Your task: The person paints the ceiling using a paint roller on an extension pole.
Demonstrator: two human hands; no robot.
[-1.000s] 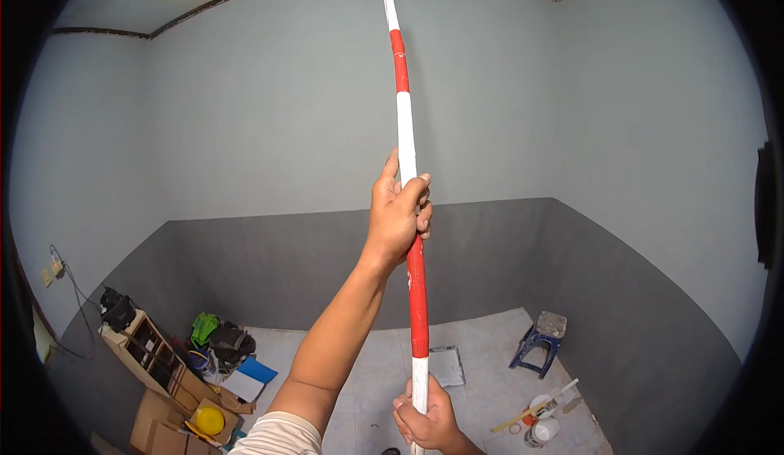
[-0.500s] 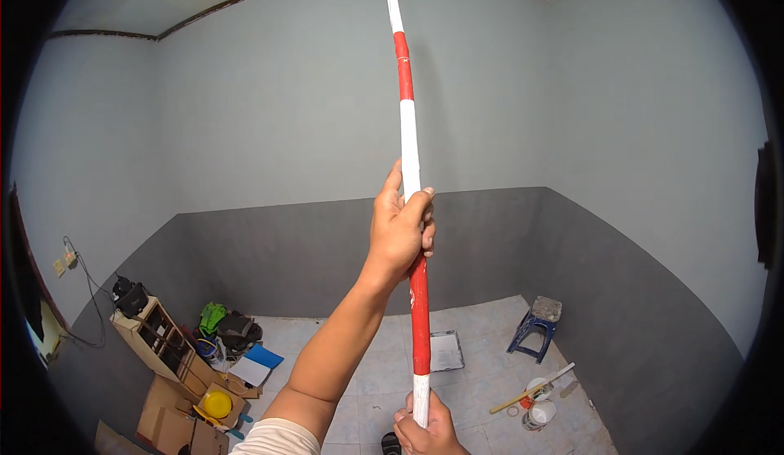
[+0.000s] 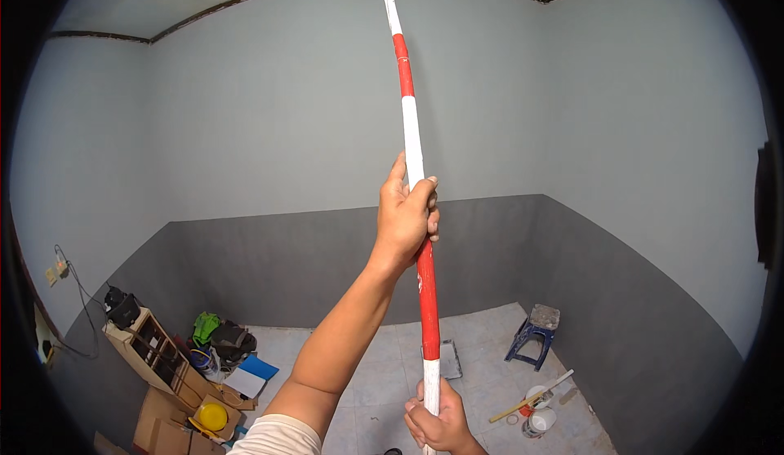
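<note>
A long pole (image 3: 429, 300), painted in red and white bands, rises through the middle of the picture and leaves it at the top edge, so its far end is hidden. My left hand (image 3: 404, 210) wraps around it about halfway up, where a white band meets a red one, with the index finger stretched along the shaft. Lower down, my right hand (image 3: 441, 424) grips the white band close to the bottom of the view. The pole leans slightly left toward its top.
Grey walls with a darker lower band surround me. On the tiled floor are a paint tray (image 3: 450, 360), a blue stool (image 3: 535, 336), paint buckets (image 3: 539, 424) and a stick (image 3: 523, 406) at right. A shelf (image 3: 155, 345), cardboard boxes (image 3: 167, 422) and bags (image 3: 233, 341) stand at left.
The lower part of the pole and my right hand have shifted a little to the right. My left hand sits slightly higher and further right in view.
</note>
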